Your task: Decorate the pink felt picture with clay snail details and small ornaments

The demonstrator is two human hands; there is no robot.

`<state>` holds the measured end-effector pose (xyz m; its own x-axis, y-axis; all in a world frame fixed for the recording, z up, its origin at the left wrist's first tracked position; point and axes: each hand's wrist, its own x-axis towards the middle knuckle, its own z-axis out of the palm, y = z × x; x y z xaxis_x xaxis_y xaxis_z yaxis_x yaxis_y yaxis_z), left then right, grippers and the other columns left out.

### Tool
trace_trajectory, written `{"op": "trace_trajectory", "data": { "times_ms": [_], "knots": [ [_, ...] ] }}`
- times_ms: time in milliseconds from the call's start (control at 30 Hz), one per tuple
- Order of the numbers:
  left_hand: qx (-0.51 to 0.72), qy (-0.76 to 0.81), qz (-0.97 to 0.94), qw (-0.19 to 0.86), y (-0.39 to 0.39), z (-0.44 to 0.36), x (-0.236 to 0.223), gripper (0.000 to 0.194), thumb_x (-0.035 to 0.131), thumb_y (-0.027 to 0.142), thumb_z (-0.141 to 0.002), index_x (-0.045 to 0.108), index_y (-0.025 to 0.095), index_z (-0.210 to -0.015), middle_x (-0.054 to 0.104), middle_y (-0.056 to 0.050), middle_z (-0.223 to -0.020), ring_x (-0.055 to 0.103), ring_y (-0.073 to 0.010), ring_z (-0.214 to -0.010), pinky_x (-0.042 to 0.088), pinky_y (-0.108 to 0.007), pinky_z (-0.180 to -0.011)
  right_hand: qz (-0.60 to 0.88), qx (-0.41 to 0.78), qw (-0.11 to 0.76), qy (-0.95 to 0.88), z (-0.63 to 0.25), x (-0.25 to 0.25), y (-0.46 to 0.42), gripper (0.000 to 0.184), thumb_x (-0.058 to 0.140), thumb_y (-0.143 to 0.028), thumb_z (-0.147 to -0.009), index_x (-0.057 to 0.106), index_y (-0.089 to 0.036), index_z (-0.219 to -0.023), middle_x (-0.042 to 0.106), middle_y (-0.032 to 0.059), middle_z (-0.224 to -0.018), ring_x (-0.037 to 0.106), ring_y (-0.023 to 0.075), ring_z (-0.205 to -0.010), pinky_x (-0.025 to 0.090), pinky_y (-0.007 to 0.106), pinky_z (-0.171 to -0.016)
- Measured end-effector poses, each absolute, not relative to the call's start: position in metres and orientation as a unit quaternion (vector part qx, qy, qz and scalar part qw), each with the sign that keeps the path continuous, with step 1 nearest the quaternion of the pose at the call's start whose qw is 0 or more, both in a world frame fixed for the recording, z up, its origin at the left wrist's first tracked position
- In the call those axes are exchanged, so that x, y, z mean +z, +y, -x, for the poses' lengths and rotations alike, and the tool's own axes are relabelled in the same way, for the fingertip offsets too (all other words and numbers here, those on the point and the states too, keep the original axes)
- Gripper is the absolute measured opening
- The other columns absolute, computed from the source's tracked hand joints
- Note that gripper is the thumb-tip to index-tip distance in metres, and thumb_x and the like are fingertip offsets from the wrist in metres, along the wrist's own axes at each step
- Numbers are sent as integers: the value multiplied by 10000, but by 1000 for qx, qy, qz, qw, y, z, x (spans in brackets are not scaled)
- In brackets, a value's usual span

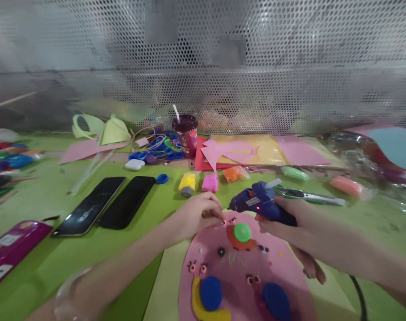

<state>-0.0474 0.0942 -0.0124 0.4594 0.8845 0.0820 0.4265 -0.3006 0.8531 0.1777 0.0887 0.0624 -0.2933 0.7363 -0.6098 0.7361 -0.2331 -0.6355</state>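
My right hand (291,223) grips a dark blue hot glue gun (256,200), with a clear glue stick out of its back and a small red light lit. Its nozzle points left, just above the top edge of a pink rounded board (209,254). At that edge, my left hand (203,214) has its fingertips pinched together beside a small eye piece; whether something is between them is hidden. Clay snails decorate the board: an orange one with a green cap (242,232), a yellow one with a blue cap (211,293), and a dark pink one with a blue cap (276,301).
Two black phones (127,203) and a magenta case (15,249) lie left. Behind the board are yellow clay (187,183), pink clay (210,183), orange clay (232,174) and a green cutter (309,195). A lidded cup (186,136) stands near the perforated metal wall (203,89).
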Motion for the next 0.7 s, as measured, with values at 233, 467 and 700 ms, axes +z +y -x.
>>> {"op": "trace_trajectory", "data": {
  "times_ms": [233,467,700],
  "knots": [
    [273,444,-747,413,91,47,-12,71,596,163,-790,653,164,-748,574,-18,-857,544,-97,-687,435,-207,-599,619,486,-60,-614,-176,60,94,303,509,-447,-779,509,-214,-974,469,-30,-318,471,138,-260,384,178,-256],
    [281,447,-742,413,92,47,-17,37,612,145,-765,622,145,-730,577,-15,-844,545,-85,-655,432,-196,-583,638,451,-98,-616,-169,64,91,206,558,-430,-760,536,-259,-872,467,-44,-369,486,133,-281,368,180,-230],
    [290,448,-738,413,91,48,-18,38,610,148,-754,595,137,-721,578,-20,-834,556,-97,-675,444,-211,-605,610,456,-70,-644,-171,59,89,176,571,-390,-746,548,-215,-745,493,-30,-382,466,111,-255,337,157,-226]
  ]
}}
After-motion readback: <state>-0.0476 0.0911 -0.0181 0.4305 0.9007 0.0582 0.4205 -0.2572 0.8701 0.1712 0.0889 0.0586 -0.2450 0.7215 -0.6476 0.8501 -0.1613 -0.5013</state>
